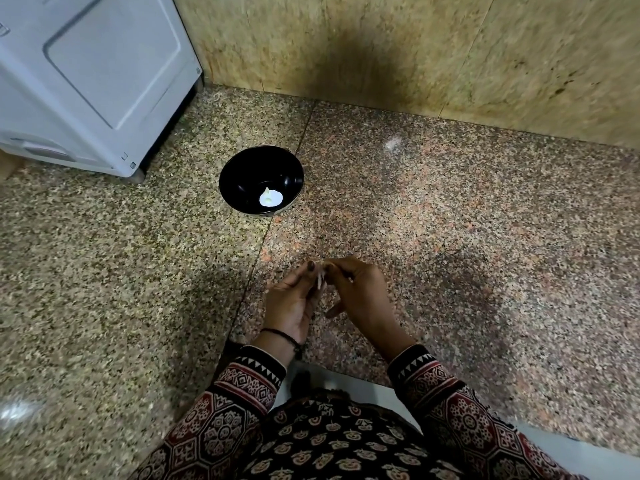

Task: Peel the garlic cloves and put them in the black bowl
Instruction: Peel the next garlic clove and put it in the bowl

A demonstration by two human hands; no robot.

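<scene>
While the left hand (289, 303) and right hand (360, 292) both pinch the clove (322, 272) between their fingertips, a pale strip of skin (319, 285) dangling just under the pinch, the bowl (231, 168) sits well ahead and a bit left on the floor (450, 237), one white garlic piece (270, 198) inside.

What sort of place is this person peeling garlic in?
Probably a home kitchen or utility corner, at floor level: a speckled stone floor meets a tiled wall, a white appliance stands at left, and the black bowl sits on the floor.
</scene>
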